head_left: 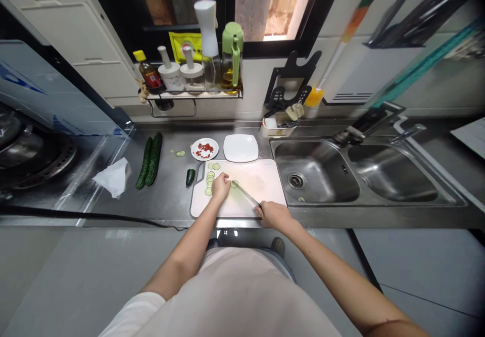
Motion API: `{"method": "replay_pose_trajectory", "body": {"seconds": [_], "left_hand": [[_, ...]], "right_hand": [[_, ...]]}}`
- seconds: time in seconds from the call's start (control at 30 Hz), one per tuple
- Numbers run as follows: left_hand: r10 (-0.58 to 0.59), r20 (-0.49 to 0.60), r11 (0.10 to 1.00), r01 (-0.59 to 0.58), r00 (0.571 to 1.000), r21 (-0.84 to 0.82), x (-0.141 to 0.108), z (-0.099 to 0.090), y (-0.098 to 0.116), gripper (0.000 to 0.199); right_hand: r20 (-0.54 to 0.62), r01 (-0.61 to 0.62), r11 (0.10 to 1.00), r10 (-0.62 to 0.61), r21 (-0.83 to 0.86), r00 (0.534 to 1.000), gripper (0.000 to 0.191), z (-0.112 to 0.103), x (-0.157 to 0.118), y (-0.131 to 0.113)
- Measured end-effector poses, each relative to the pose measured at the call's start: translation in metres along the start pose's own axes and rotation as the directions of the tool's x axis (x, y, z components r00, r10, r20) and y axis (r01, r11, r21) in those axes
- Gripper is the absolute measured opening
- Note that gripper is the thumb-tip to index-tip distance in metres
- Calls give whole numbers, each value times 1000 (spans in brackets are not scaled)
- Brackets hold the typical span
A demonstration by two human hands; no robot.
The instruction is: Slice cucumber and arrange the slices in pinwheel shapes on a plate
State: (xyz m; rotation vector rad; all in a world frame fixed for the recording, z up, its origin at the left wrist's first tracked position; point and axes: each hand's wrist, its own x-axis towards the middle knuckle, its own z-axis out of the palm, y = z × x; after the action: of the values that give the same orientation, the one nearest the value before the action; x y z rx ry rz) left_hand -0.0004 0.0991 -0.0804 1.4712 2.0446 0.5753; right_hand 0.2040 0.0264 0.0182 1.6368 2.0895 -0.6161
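My right hand (275,214) grips the handle of a kitchen knife (246,194), whose blade slants up and left over the white cutting board (242,210). A round cucumber slice (234,184) lies at the blade's tip. Beside it, my left hand (221,188) rests over the board with its fingers curled together; whatever they hold is hidden. Several pale green cucumber slices (210,179) lie in a column just left of that hand. A dark green cucumber end piece (190,177) sits off the board's left edge.
Two whole cucumbers (153,160) and a crumpled white tissue (113,177) lie to the left. Behind the board stand a plate of chopped red pieces (194,148) and a white square plate (241,148). A double sink (318,175) adjoins on the right; a bottle rack (197,95) hangs above.
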Motion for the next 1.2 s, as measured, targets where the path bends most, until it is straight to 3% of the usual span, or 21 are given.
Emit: {"method": "replay_pose_trajectory", "body": {"seconds": [0.3,1.2], "left_hand": [[-15,14,1000,15,1000,5,1,-1,-1,22],[-9,16,1000,9,1000,4,2,-1,-1,21]], "right_hand": [[27,23,999,-22,-48,999,45,-17,-3,-1],[38,27,999,-26,-19,999,45,-8,3,2]]}}
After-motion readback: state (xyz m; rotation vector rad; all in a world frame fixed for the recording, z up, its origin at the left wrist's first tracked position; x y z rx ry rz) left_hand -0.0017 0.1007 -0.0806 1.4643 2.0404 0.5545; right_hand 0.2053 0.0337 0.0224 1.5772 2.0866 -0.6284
